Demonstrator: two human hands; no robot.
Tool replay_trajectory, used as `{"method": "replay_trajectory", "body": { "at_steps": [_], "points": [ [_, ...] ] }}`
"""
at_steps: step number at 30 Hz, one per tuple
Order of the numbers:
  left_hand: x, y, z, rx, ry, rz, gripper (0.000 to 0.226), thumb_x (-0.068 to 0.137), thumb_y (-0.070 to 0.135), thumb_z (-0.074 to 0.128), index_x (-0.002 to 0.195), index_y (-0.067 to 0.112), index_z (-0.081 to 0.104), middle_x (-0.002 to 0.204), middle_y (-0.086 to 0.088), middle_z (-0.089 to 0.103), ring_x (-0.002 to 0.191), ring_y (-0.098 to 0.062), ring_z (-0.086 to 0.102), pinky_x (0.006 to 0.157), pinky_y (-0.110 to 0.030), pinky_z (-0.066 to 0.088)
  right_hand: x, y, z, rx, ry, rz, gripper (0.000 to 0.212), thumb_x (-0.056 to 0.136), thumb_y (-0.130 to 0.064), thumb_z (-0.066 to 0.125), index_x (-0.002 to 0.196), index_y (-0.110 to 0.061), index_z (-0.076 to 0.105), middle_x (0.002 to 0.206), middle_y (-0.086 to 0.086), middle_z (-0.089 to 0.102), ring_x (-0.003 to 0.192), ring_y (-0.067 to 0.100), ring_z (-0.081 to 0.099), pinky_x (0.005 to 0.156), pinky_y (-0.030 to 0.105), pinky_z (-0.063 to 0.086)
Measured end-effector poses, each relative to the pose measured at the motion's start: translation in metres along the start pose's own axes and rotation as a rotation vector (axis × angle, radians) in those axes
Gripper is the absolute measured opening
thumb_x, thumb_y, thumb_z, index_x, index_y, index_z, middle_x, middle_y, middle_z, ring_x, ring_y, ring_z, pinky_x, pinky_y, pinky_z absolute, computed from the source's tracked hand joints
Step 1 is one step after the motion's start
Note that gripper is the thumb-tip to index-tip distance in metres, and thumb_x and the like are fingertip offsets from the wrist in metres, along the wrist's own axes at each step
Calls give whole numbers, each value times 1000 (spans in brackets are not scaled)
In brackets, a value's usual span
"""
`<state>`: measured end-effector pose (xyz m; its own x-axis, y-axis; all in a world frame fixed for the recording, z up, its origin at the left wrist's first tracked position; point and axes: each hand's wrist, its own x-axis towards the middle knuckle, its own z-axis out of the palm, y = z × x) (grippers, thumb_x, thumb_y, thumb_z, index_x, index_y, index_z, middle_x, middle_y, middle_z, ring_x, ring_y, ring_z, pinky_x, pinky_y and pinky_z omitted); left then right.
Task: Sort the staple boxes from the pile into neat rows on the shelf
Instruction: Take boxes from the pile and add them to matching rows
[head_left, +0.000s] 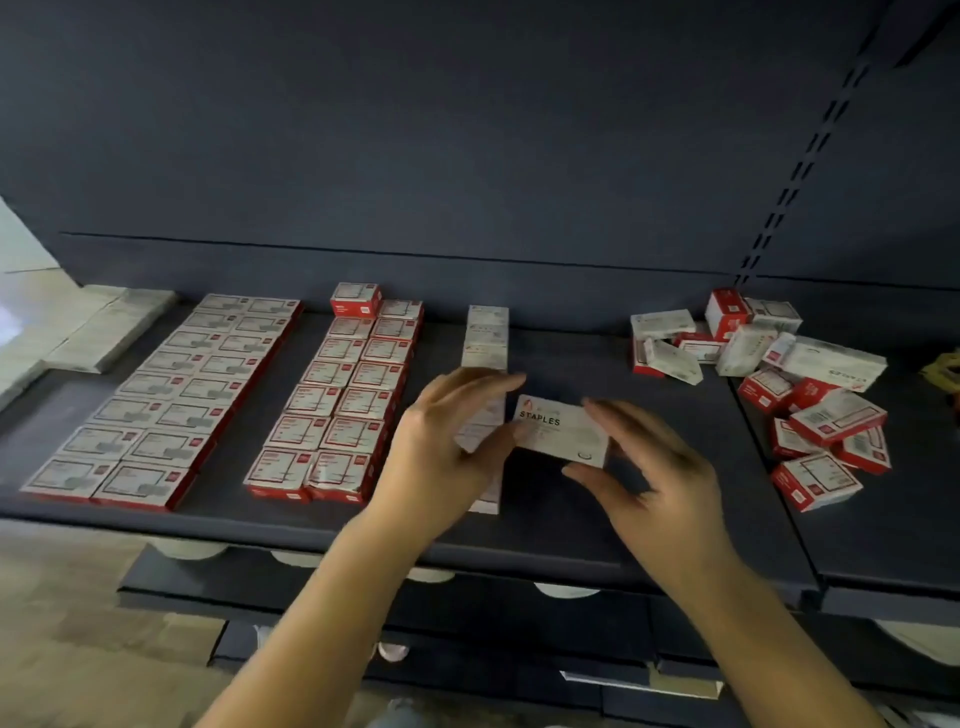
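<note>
A white staple box (563, 430) is held between both hands — pinched by the left hand (447, 441) and the right hand (654, 467) — just right of the white row (485, 343) on the shelf (597, 525), and that row could be knocked crooked if it is set down askew — the pile (769, 384) waits far right.

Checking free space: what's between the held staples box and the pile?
Head view: bare dark shelf separates the white box, held by both hands, from the pile.
</note>
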<state>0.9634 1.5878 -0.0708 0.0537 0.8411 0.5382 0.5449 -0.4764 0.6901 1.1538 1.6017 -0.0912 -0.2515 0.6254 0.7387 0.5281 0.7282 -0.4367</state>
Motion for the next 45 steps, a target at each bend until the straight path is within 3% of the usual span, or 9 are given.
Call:
{"method": "replay_trajectory", "body": {
  "at_steps": [4,15,20,26,29,33,38,43,45],
  "points": [
    [-2,-15,-44,360,-170,315,42,82,26,57,121,11,61,117,-5,61,112,-21,54,95,-31,47,17,-29,42,4,-16,-22,46,68,-15,75,108,4,64,107,2,56,94,15,57,88,1,39],
    [-31,-111,-195,553,-180,334,38,82,23,52,113,5,65,112,-9,63,103,-24,58,81,-36,55,57,-138,195,122,-124,26,51,85,-43,56,114,-2,62,117,1,58,105,12,57,93,16,46],
    [-44,-160,-270,636,-274,302,37,80,23,51,109,7,68,106,-9,65,96,-27,63,76,-37,56,70,-180,267,132,-314,57,48,81,-34,58,122,-8,57,119,7,61,108,10,54,96,9,38],
    [-47,-237,-347,757,-340,195,32,78,22,53,101,12,72,99,-9,69,84,-30,66,69,-39,58,87,-209,314,93,-451,110,53,80,-5,69,130,-7,52,125,10,55,117,18,47,98,27,32],
    [-50,-273,-363,736,-367,104,36,79,22,45,100,14,73,99,-7,70,87,-29,65,77,-37,56,87,-217,329,83,-471,126,52,82,-5,67,131,-9,52,126,8,55,118,18,47,99,24,30],
    [-48,-306,-368,722,-409,112,34,74,25,46,82,10,75,85,-11,70,76,-30,67,61,-36,57,93,-224,338,97,-513,159,51,84,-7,65,133,-10,50,126,5,55,119,14,46,97,12,25],
    [-44,-324,-373,740,-248,58,35,74,37,48,78,17,76,90,-10,67,96,-23,45,77,-46,51,104,-224,343,62,-516,159,47,88,-11,61,134,-11,48,126,2,54,118,9,43,97,8,20],
    [-40,-337,-380,726,-307,-47,25,76,24,56,87,18,77,110,-23,66,102,-54,58,76,-64,49,105,-222,348,58,-527,170,47,91,-15,59,136,-14,47,129,-2,51,120,3,37,98,3,15],
    [-40,-339,-381,617,-323,-8,28,82,23,45,91,18,71,96,-21,67,87,-46,64,64,-55,55,105,-221,350,55,-528,171,47,91,-15,59,136,-15,47,129,-2,51,118,-1,34,97,2,14]
  ]
}}
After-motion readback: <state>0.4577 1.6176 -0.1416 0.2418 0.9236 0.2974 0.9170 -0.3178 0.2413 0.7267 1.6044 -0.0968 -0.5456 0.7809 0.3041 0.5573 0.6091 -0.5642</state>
